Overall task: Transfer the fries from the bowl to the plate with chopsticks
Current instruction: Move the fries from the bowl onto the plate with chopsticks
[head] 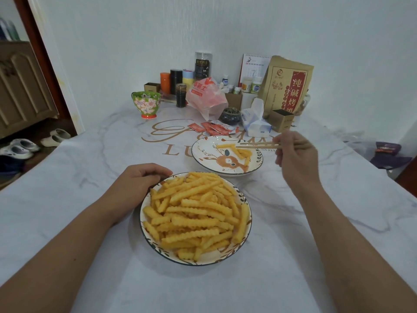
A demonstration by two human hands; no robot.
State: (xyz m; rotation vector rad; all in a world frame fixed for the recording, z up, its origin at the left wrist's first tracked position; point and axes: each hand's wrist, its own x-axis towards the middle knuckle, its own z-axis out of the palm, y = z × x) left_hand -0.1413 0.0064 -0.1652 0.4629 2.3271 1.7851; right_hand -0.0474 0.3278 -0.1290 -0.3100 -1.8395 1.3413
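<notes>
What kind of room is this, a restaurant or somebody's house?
Most likely a home dining table, not a restaurant: slippers lie on the floor by the doorway, and a desk calendar, medicine-like bottles and a tissue pack crowd the far end.

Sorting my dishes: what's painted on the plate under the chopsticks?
The plate is white, dark-rimmed, with an orange-brown deer face and leafy sprigs; the head view shows it.

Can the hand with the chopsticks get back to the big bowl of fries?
Probably yes. The right hand holds the chopsticks over the plate, and nothing lies between it and the bowl. The left hand rests only at the bowl's far left rim.
</notes>
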